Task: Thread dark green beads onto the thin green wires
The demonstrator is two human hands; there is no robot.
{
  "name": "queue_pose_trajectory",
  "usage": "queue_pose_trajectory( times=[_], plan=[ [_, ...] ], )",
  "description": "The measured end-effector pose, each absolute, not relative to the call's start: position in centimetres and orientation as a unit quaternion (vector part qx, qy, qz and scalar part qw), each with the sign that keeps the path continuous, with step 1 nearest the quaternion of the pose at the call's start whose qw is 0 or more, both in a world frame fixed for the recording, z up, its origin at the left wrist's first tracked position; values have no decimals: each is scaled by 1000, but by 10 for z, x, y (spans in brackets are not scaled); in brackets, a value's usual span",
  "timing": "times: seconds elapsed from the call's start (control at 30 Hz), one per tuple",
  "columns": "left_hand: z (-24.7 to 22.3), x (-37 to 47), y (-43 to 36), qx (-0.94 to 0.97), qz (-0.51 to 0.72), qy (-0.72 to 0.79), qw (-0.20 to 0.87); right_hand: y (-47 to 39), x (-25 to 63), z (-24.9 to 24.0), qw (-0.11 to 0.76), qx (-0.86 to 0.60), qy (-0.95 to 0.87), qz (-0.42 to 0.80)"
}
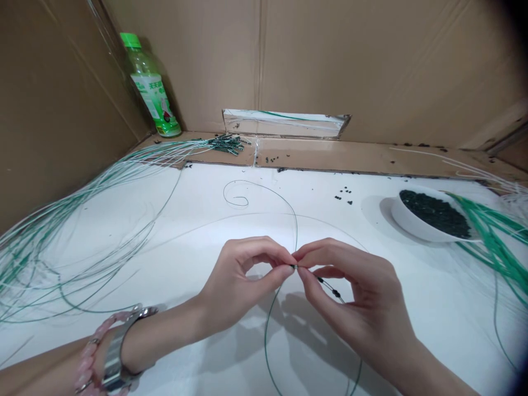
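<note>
My left hand (241,283) is closed in a pinch, thumb and forefinger on a tiny dark green bead (293,267). Fingertip to fingertip with it, my right hand (361,294) pinches a thin green cord (267,330) close to that bead. The cord loops below both hands and runs up behind them to a curled end. Several dark beads (335,292) sit on a strand beneath my right fingers. Exactly how the pinched bead lies on the cord is hidden by the fingertips.
A white bowl (433,234) full of dark beads stands at the right, beside green cords (490,242). Loose beads (344,193) lie behind my hands. At the left, long cords (136,159) end in a beaded bundle (226,144). A green bottle (152,93) leans against cardboard walls (309,60).
</note>
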State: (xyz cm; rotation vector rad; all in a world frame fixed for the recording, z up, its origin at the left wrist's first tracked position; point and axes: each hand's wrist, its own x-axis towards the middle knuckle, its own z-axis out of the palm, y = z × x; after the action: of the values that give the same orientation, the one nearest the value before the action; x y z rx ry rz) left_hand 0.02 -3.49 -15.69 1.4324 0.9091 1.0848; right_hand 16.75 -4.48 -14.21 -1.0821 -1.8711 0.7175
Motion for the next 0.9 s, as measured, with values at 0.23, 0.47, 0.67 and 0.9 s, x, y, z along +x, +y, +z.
queue_pose_trajectory(
  times=[0.23, 0.47, 0.67, 0.9],
  plan=[
    [-160, -2, -35, 646, 449, 391, 477, -45, 169, -142, 401, -412, -784, 236],
    [-160, -4, -34, 660, 434, 407, 460, -42, 173, -144, 385, -392, -801, 237],
    [-162, -3, -31, 634, 459, 402, 475, -37, 173, -143, 384, -431, -747, 330],
    [-164, -5, -28, 643, 436, 419, 470, -36, 172, -145, 395, -432, -705, 401]
  ],
)
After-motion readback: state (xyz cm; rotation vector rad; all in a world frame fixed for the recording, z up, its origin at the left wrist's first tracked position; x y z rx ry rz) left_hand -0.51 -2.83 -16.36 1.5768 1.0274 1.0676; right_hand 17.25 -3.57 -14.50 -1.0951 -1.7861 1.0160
